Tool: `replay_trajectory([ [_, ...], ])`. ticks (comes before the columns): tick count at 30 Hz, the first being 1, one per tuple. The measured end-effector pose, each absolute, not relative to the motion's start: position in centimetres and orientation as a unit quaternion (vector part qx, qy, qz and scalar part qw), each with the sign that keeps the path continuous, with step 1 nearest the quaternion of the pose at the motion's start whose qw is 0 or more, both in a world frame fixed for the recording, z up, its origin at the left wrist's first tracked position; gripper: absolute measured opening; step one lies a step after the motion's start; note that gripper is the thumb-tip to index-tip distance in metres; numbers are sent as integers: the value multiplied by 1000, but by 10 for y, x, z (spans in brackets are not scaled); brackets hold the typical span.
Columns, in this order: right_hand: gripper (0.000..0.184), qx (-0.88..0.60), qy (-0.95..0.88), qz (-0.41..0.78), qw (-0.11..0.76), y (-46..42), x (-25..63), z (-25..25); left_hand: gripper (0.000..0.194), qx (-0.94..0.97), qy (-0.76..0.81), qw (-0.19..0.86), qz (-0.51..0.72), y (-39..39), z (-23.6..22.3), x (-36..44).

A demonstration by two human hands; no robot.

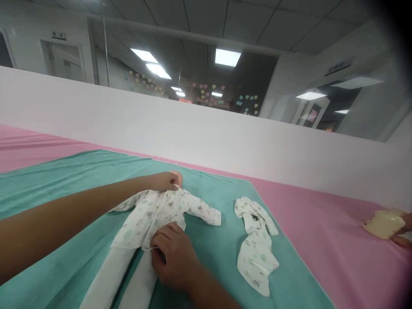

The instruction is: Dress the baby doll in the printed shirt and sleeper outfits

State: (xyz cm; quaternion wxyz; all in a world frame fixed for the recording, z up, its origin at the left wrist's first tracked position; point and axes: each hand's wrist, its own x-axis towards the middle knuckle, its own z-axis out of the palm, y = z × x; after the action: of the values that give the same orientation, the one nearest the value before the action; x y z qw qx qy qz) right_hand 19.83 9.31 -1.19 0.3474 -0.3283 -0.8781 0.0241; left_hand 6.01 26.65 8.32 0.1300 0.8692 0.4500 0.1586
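A baby doll lies on its back, wearing a white printed baby shirt (161, 208) with long sleeves and white leggings (111, 274). Only a little of the doll's head (177, 177) shows behind my left hand (165, 181), whose fingers pinch the shirt at the neckline. Lower down, my right hand (175, 255) grips the front edge of the shirt near its hem, thumb against fingers. Both sleeves are spread outward. To the right lies a second, crumpled garment (257, 257) with the same print, touched by neither hand.
A teal sheet (212, 257) lies beneath the doll, over a pink cover (305, 214). A low white wall (193, 133) with mirror or glass above closes off the far side. At the far right edge, part of another person's hand (407, 227) is by a cream-coloured object (384, 223).
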Motion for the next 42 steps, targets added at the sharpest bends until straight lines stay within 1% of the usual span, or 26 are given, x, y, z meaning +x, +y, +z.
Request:
replay_trajectory([
  [3, 11, -322, -878, 28, 353, 93, 200, -11, 22, 877, 436, 134, 152, 270, 83, 63],
  [7, 10, -301, -884, 25, 357, 93, 201, -9, 22, 866, 464, 94, 158, 269, 72, 66],
  [11, 12, -296, -885, 1, 358, 91, 200, -6, 23, 839, 493, 42, 225, 265, 63, 67],
  [13, 12, -307, -883, -10, 356, 90, 199, -5, 25, 825, 505, 40, 251, 262, 61, 67],
  [18, 11, -315, -883, -10, 347, 92, 198, -7, 29, 796, 505, 102, 319, 253, 53, 60],
  [23, 11, -290, -885, 13, 364, 93, 198, -7, 36, 749, 523, 184, 364, 249, 43, 50],
  [30, 8, -296, -867, 16, 401, 89, 193, 1, 27, 707, 505, 267, 417, 252, 34, 42],
  [36, 13, -290, -891, 43, 346, 92, 199, 2, 23, 713, 446, 300, 449, 257, 22, 26],
  [38, 16, -326, -866, 59, 375, 88, 201, -1, 23, 713, 425, 310, 464, 259, 18, 19],
  [40, 18, -385, -802, 103, 445, 83, 200, -3, 23, 708, 412, 325, 472, 262, 14, 13],
  [42, 28, -443, -724, 138, 510, 83, 194, -1, 21, 694, 415, 345, 477, 265, 10, 7],
])
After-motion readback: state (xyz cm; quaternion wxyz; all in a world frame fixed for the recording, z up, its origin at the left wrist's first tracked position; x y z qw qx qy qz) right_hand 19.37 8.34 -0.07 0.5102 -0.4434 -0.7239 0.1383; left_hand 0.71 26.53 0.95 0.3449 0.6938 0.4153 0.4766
